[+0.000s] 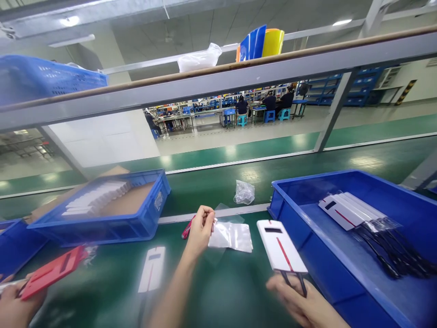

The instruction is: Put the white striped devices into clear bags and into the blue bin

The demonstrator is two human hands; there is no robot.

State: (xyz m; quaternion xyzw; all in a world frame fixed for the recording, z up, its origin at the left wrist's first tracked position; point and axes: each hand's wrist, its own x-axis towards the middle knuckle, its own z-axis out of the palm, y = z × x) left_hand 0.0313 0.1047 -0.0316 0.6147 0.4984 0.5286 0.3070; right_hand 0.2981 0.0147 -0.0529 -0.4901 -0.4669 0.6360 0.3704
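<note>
The right hand held a white red-striped device; the left hand pinched a glossy plastic bag.
The label on the blue bin at left was too small to read. The left hand reached over the tabletop, thumb and fingertips together on the bag's edge; the right curled round the device's black cables, holding it tilted beside the blue bin at right.
</note>
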